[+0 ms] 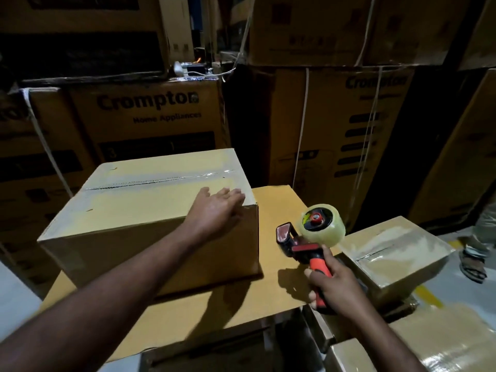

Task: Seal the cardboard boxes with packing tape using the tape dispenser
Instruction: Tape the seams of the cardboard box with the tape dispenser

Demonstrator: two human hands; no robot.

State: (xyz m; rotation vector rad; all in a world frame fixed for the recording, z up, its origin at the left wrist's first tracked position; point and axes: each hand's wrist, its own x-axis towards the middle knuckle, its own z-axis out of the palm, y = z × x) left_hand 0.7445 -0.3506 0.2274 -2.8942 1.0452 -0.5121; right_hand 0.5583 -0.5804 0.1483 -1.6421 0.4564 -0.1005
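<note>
A plain cardboard box (128, 210) stands on a flat cardboard sheet (276, 210), with clear tape running along its top seam. My left hand (217, 210) lies flat with straight fingers on the box's top right corner. To the right, my right hand (332, 285) grips the orange handle of the tape dispenser (308, 237), held above the sheet and off the box. Its roll of clear tape (322, 224) points up and away from me.
A smaller taped box (394, 253) sits low at the right, with more taped boxes (451, 345) below it. Tall stacks of printed cartons (150, 116) wall off the back. A person's sandalled foot (473, 264) stands on the floor at far right.
</note>
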